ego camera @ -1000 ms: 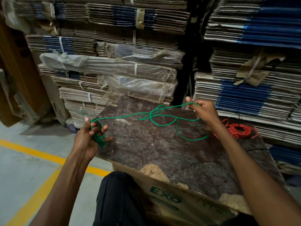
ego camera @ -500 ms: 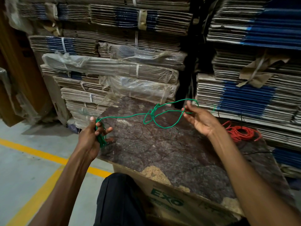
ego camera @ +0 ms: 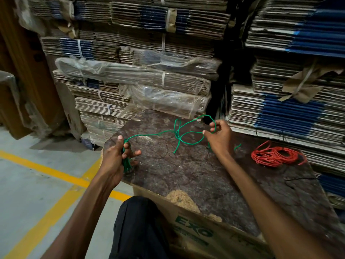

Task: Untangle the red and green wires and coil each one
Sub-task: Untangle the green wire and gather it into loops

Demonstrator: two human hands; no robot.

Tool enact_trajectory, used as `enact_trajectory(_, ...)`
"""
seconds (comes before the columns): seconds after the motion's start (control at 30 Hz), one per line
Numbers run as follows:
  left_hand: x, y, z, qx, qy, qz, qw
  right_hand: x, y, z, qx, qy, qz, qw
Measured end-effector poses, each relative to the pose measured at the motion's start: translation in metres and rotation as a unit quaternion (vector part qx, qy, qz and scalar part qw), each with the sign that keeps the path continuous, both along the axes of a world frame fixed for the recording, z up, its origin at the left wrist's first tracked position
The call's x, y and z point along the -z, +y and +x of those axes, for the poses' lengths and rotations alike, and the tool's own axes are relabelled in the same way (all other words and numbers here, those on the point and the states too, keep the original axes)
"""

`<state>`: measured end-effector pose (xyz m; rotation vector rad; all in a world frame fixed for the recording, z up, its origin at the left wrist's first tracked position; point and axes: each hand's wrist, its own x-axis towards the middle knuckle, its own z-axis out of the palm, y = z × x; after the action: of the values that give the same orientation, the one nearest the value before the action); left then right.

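The green wire (ego camera: 149, 135) stretches above the dark worn board (ego camera: 186, 174) between both hands. My left hand (ego camera: 115, 161) at the board's left corner is shut on a small bundle of green loops. My right hand (ego camera: 218, 137), farther back and to the right, pinches a loop of the same wire; a loose knot of crossing strands hangs just left of it, and a free end dangles toward the board. The red wire (ego camera: 274, 156) lies by itself in a loose coil on the board's right side, apart from both hands.
The board rests on a cardboard box (ego camera: 196, 232) printed EXO, with sawdust at its near edge. Stacks of flattened cardboard (ego camera: 141, 75) rise close behind and to the right. A grey floor with yellow lines (ego camera: 46, 172) lies to the left. My dark-clothed knee (ego camera: 136, 225) is below.
My right hand has drawn in toward the left and turned, so the green span between the hands is shorter and the knot has closed up. My left hand keeps its bundle.
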<state>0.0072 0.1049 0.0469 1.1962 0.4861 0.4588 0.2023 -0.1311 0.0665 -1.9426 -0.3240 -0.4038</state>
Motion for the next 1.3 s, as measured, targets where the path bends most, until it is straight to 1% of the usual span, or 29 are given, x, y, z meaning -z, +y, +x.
enact_trajectory(0.03, 0.0, 0.0, 0.0, 0.0, 0.0, 0.002, 1.0, -0.004, 0.003, -0.005, -0.005, -0.07, -0.051, 0.996)
enact_trajectory(0.1, -0.001, -0.001, 0.0, 0.0, -0.002, 0.006, 1.0, -0.012, 0.008, -0.015, -0.014, -0.194, -0.178, 0.964)
enact_trajectory(0.13, -0.002, -0.001, 0.0, -0.002, -0.003, 0.009, 1.0, -0.015, 0.011, -0.019, -0.013, -0.228, -0.23, 0.946)
enact_trajectory(0.17, -0.002, -0.002, 0.0, -0.004, -0.003, 0.009, 1.0, -0.018, 0.013, -0.022, -0.009, -0.238, -0.257, 0.937)
enact_trajectory(0.23, -0.004, -0.002, 0.0, -0.005, -0.001, 0.008, 1.0, -0.024, 0.018, -0.025, 0.002, -0.24, -0.229, 0.943)
enact_trajectory(0.27, -0.004, -0.002, 0.0, -0.005, -0.001, 0.009, 1.0, -0.025, 0.02, -0.027, 0.006, -0.261, -0.203, 0.944)
enact_trajectory(0.33, -0.004, -0.001, 0.0, -0.006, 0.001, 0.009, 1.0, -0.026, 0.028, -0.03, -0.012, -0.336, -0.172, 0.926)
enact_trajectory(0.37, -0.004, -0.001, 0.0, -0.006, 0.001, 0.01, 1.0, -0.025, 0.032, -0.03, -0.047, -0.359, -0.17, 0.917)
enact_trajectory(0.4, -0.005, -0.001, -0.001, -0.006, 0.0, 0.012, 1.0, -0.022, 0.037, -0.028, -0.095, -0.357, -0.181, 0.911)
enact_trajectory(0.43, -0.005, -0.001, -0.001, -0.006, -0.002, 0.013, 1.0, -0.019, 0.042, -0.025, -0.143, -0.327, -0.205, 0.912)
enact_trajectory(0.5, -0.005, -0.002, -0.001, -0.007, -0.002, 0.014, 1.0, -0.013, 0.05, -0.018, -0.2, -0.221, -0.267, 0.917)
enact_trajectory(0.53, -0.005, -0.002, -0.001, -0.007, -0.002, 0.014, 1.0, -0.009, 0.052, -0.016, -0.209, -0.179, -0.29, 0.917)
enact_trajectory(0.6, -0.004, -0.001, -0.002, -0.007, -0.005, 0.017, 1.0, -0.005, 0.054, -0.014, -0.213, -0.133, -0.298, 0.921)
enact_trajectory(0.7, -0.005, 0.002, -0.004, 0.0, -0.006, 0.024, 1.0, -0.003, 0.055, -0.017, -0.215, -0.101, -0.304, 0.923)
enact_trajectory(0.83, -0.006, 0.006, -0.008, 0.0, -0.003, 0.026, 1.0, -0.003, 0.052, -0.022, -0.232, -0.065, -0.335, 0.911)
enact_trajectory(0.9, -0.005, 0.006, -0.009, -0.003, -0.002, 0.028, 1.0, -0.006, 0.045, -0.027, -0.264, -0.054, -0.37, 0.889)
enact_trajectory(1.03, -0.004, 0.007, -0.012, -0.002, -0.003, 0.034, 0.999, -0.019, 0.025, -0.039, -0.36, -0.035, -0.433, 0.825)
enact_trajectory(1.17, -0.003, 0.008, -0.01, -0.004, 0.004, 0.049, 0.999, -0.03, 0.011, -0.039, -0.393, -0.022, -0.462, 0.795)
enact_trajectory(1.23, -0.004, 0.007, -0.009, -0.002, 0.005, 0.056, 0.998, -0.029, 0.01, -0.033, -0.384, -0.034, -0.488, 0.783)
enact_trajectory(1.3, -0.005, 0.004, -0.008, -0.001, 0.005, 0.054, 0.999, -0.025, 0.011, -0.026, -0.37, -0.052, -0.501, 0.78)
